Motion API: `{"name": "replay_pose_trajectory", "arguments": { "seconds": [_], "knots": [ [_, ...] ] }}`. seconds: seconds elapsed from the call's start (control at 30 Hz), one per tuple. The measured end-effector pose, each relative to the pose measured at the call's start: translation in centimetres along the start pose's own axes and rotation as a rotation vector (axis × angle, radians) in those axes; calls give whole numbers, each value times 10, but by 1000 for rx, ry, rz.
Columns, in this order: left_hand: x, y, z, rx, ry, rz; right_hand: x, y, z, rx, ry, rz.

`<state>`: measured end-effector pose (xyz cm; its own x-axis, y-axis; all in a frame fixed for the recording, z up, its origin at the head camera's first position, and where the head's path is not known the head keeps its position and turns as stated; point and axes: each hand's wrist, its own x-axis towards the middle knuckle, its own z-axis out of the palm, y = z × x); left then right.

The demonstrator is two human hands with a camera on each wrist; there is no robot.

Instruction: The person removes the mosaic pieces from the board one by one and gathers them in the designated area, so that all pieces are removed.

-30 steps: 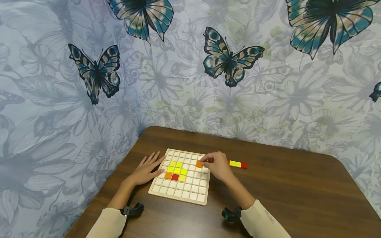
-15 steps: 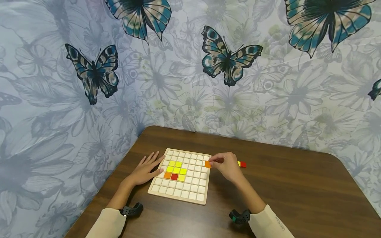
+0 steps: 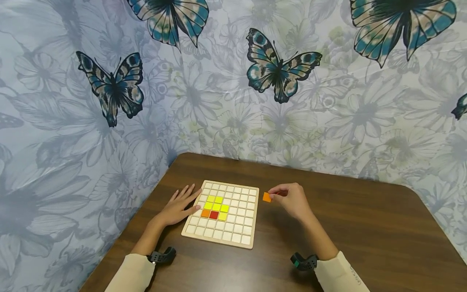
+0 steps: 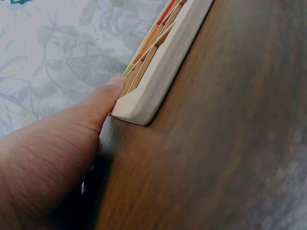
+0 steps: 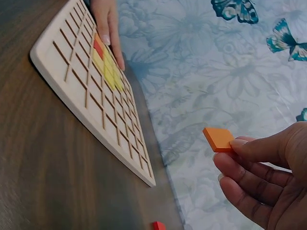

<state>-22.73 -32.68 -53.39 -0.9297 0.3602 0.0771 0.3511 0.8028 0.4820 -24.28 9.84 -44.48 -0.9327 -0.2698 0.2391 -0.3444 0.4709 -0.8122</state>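
Observation:
A pale wooden grid board lies on the table, with several yellow tiles, one orange tile and one dark red tile in its cells. My left hand rests spread at the board's left edge; in the left wrist view its thumb touches the board's rim. Between thumb and fingers, my right hand pinches an orange square tile by one side, held in the air off the board's right edge. A red tile lies beyond the board, mostly cut off in the right wrist view.
The brown wooden table extends to the right and front of the board. A wall covering printed with butterflies and flowers stands behind and to the left. Each wrist wears a black strap.
My right hand has moved right with the orange tile, from over the board to beyond its right edge. It now hides most of the red and yellow tile row. My left hand stays put.

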Motion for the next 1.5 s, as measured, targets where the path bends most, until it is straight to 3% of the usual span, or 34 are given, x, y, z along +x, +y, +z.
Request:
{"name": "replay_pose_trajectory", "arguments": {
  "seconds": [0.73,1.5],
  "knots": [
    [3,-5,1,11,7,6,6,37,-35,17,54,154],
    [4,-6,3,14,4,6,2,71,-68,-16,115,231]
  ]
}}
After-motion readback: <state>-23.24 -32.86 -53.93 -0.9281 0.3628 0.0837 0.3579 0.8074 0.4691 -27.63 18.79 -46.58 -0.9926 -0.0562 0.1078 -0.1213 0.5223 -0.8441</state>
